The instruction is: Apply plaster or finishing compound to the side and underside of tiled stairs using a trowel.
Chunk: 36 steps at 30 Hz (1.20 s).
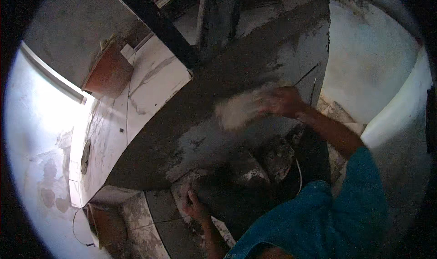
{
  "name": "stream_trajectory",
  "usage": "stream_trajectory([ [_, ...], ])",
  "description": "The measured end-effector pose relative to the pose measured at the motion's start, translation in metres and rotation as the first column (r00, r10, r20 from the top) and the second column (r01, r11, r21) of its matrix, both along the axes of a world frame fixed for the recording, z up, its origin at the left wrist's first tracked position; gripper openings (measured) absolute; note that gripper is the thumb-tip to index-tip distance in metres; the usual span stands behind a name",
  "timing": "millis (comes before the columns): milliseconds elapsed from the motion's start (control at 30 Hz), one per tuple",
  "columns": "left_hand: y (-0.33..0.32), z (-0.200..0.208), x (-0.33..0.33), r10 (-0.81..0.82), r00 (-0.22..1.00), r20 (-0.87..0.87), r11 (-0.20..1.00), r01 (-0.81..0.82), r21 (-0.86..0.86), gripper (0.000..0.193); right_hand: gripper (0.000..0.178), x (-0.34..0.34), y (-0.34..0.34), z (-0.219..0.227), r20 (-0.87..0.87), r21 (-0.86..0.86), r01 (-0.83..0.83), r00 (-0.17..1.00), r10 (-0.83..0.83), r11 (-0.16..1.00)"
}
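Note:
My right hand [284, 102] reaches across from the right, closed on a pale sponge-like pad [241, 111] that is smeared by motion. The pad is over a broad dark grey, wet-looking cement surface [191, 109], which is lighter and smoother around the pad. Low in the middle, my left hand [195, 206] is near the cement's near edge, thumb raised and apart from the fingers. Nothing shows in it, though dim light blurs the fingertips.
White veined tiles [145, 88] border the cement at left, with a reddish-brown tub [109, 72] on them. A dark post [157, 27] slants in from the top. Another brownish container [107, 225] is at lower left. A pale wall [368, 63] rises at right.

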<state>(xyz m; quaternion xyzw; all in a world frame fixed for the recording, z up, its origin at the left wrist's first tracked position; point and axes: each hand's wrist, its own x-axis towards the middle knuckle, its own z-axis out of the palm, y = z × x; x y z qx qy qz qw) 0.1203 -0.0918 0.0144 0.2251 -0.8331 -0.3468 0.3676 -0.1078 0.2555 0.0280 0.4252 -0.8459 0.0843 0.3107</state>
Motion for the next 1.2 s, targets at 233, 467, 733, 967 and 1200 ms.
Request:
stream_trajectory([
  [233, -0.002, 0.006, -0.003, -0.061, 0.998, -0.004, 0.995, 0.061, 0.078, 0.040, 0.034, -0.034, 0.050, 0.002, 0.424, -0.806, 0.495, 0.865, -0.269, 0.323],
  [467, -0.011, 0.002, -0.002, -0.152, 0.988, -0.017, 0.988, 0.152, -0.003, 0.035, 0.030, -0.010, -0.014, 0.007, 0.395, -0.761, 0.303, 0.918, 0.039, 0.574],
  [733, -0.013, -0.006, -0.006, -0.190, 0.979, -0.075, 0.974, 0.197, 0.108, 0.033, 0.037, 0.014, -0.088, -0.011, 0.388, -0.677, 0.234, 0.919, 0.068, 0.698],
  [967, -0.003, 0.006, -0.003, -0.160, 0.986, -0.044, 0.976, 0.164, 0.139, 0.037, 0.043, 0.049, -0.137, 0.001, 0.551, -0.811, 0.355, 0.731, 0.403, 0.465],
  [1200, -0.009, -0.007, -0.012, -0.212, 0.973, -0.090, 0.977, 0.210, -0.031, 0.041, 0.051, 0.066, -0.197, -0.040, 0.566, -0.637, 0.179, 0.770, 0.296, 0.750],
])
